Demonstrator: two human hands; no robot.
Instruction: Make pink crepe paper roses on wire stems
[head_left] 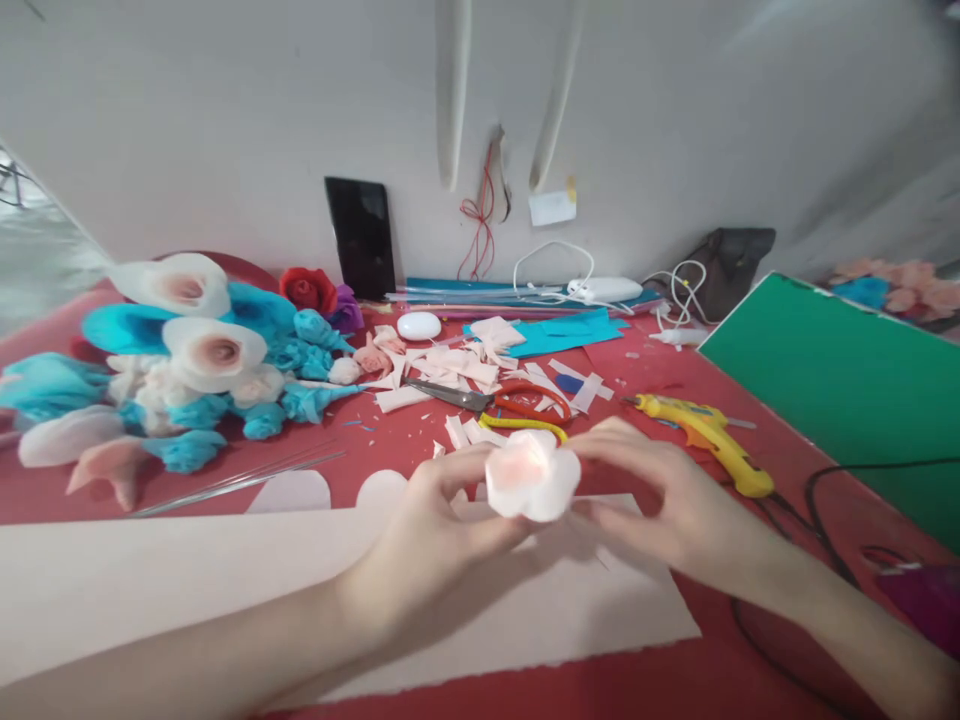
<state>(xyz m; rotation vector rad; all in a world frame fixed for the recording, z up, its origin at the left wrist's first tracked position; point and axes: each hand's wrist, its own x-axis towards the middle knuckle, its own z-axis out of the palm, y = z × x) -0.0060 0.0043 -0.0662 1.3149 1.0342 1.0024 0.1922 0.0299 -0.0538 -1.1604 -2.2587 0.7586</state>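
A white paper flower with a pale pink centre is held up between both hands, its opening facing me. My left hand pinches it from the left, thumb below and fingers behind. My right hand grips its right side, with the fingers along the petal edge and the thumb lower down. Beneath the hands lies a long pale sheet of paper. Just behind the flower rest scissors with red and yellow handles. Rounded white petal pieces lie along the sheet's far edge.
A yellow glue gun lies at right, its black cord trailing nearby. Finished paper flowers pile up at left beside thin wires. Pink scraps cover the middle. A phone leans on the wall; a green board stands right.
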